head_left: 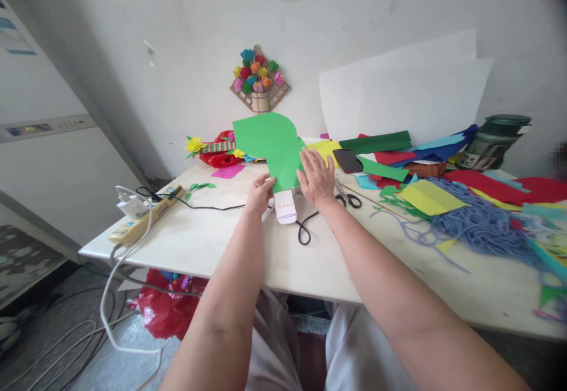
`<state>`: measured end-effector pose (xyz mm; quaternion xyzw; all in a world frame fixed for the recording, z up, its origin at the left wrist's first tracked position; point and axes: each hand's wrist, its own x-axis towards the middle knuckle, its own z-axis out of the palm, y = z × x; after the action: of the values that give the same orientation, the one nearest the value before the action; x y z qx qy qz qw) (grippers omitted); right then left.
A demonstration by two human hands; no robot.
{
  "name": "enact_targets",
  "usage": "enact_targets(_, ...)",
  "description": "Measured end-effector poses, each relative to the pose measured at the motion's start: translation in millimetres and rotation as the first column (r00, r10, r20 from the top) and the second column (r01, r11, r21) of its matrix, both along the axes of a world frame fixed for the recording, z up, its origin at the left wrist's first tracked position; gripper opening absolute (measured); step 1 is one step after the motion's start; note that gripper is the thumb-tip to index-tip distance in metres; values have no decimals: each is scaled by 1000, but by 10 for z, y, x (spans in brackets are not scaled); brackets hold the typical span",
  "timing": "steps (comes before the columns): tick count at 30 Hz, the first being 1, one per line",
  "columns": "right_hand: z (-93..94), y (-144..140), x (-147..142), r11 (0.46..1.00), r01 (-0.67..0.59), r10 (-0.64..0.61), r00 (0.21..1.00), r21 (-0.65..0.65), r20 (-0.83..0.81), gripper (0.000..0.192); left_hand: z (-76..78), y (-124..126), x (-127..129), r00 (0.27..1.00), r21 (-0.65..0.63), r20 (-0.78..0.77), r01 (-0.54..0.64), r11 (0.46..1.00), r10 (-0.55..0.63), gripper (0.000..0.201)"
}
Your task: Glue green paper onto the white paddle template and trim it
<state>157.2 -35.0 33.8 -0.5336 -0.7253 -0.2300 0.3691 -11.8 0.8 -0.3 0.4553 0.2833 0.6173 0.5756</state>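
Observation:
A green paper shape (268, 143) with a rounded top stands tilted up from the white table (212, 243). My left hand (258, 193) pinches its lower left edge. My right hand (316, 175) lies flat with spread fingers against its lower right side. Below the green paper a white tube-like object (286, 208) with a printed label pokes out toward me. A black cord (305, 231) loops just under it. Black-handled scissors (348, 197) lie right beside my right wrist.
A power strip (144, 220) with plugs and cables sits at the table's left edge. Coloured paper sheets, a dark phone (348, 160), blue yarn (478, 225) and a dark jar (496, 140) crowd the right. A paper flower basket (259, 81) hangs on the wall. A red bag (166, 311) lies under the table.

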Motion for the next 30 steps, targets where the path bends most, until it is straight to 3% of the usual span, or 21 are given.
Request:
enact_targets(7,40,-17,-114,991,-107,116,986,-77,121,50,24,-57,73,990,25,-80,117,993,-115,40)
enact_targets(14,-18,90,-46,980,-131,147,984,-148,98,52,59,-121,117,965,37,-131,232,972,-226,39)
enact_targets(30,-133,145,-89,974,-152,182,966,-170,182,49,3,-104,92,968,72,-66,246,967,-242,38)
